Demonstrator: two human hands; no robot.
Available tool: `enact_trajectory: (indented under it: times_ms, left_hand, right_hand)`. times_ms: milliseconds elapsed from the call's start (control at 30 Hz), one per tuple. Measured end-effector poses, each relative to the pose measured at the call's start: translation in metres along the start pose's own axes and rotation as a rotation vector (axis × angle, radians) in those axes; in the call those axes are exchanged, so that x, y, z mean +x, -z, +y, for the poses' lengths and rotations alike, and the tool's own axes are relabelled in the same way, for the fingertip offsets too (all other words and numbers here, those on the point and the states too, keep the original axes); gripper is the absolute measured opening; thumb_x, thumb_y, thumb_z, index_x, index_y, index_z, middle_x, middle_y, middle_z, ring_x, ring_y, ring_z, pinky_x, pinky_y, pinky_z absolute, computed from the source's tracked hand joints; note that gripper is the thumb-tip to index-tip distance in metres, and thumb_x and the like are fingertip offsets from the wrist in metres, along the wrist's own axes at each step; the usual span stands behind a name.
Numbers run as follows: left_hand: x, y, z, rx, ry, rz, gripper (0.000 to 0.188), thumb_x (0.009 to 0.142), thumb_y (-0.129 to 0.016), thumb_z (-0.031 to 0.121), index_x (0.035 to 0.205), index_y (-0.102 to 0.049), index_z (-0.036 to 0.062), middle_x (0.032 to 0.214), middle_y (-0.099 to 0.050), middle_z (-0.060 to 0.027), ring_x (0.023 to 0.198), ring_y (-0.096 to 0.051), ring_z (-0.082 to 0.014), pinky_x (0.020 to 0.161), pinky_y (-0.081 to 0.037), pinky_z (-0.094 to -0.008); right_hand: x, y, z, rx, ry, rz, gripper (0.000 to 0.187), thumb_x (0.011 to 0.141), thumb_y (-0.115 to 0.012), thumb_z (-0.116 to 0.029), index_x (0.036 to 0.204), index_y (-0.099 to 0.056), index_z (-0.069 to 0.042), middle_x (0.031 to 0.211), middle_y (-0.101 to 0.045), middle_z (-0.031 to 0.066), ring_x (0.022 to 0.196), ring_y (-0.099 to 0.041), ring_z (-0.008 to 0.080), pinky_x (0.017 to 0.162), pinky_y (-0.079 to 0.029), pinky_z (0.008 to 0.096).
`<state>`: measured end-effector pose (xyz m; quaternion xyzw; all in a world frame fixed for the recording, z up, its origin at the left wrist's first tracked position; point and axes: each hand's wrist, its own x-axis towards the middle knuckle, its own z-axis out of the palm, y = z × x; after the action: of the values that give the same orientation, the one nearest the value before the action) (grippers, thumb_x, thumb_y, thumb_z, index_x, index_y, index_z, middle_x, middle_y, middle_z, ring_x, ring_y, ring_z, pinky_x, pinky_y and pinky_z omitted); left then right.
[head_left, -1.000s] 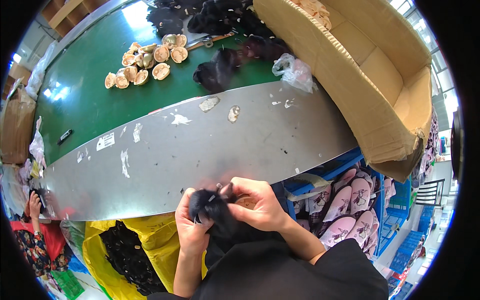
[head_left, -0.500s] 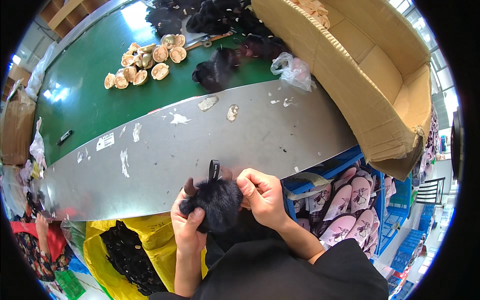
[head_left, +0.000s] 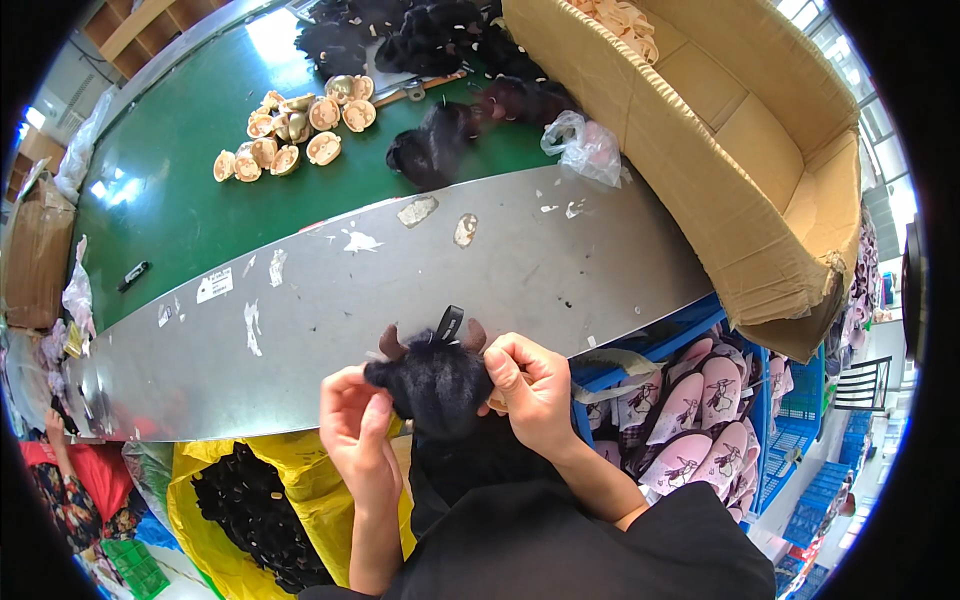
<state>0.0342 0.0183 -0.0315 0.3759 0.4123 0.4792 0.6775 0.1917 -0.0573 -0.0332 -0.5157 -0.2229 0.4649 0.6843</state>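
Note:
A black furry plush animal head (head_left: 437, 388) with two brown horns and a black ribbon loop (head_left: 450, 322) is held over the near edge of the metal strip. My right hand (head_left: 532, 392) pinches its right side between thumb and fingers. A bit of a beige piece (head_left: 497, 402) shows under those fingers, mostly hidden. At the plush head's left side, my left hand (head_left: 358, 425) has its thumb and fingers apart, close by the ear. Whether a left fingertip touches the fur I cannot tell.
Beige moulded face pieces (head_left: 285, 158) and black plush pieces (head_left: 432, 145) lie on the green table (head_left: 180, 220). A large cardboard box (head_left: 690, 150) stands at right. Below are a yellow bag (head_left: 310, 470) of black pieces and blue crates with pink slippers (head_left: 715, 450). A person's red sleeve (head_left: 95, 475) shows at left.
My left hand has loosened from the plush head and drawn left. The head has turned more upright, with both horns and the beige piece now showing. My right hand still grips it.

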Motion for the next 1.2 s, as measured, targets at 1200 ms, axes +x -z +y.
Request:
enact_trajectory:
  times_ms: [1200]
  left_hand:
    - [-0.029, 0.003, -0.001, -0.209, 0.323, -0.192, 0.038, 0.103, -0.06, 0.025, 0.128, -0.059, -0.0037, 0.123, -0.066, -0.0136, 0.111, -0.066, -0.0222, 0.098, -0.053, -0.0372]
  right_hand:
    - [-0.005, -0.014, -0.019, -0.312, 0.073, -0.24, 0.016, 0.097, -0.068, -0.009, 0.091, -0.06, 0.004, 0.077, -0.052, 0.001, 0.068, -0.044, 0.0037, 0.056, -0.038, 0.0213]
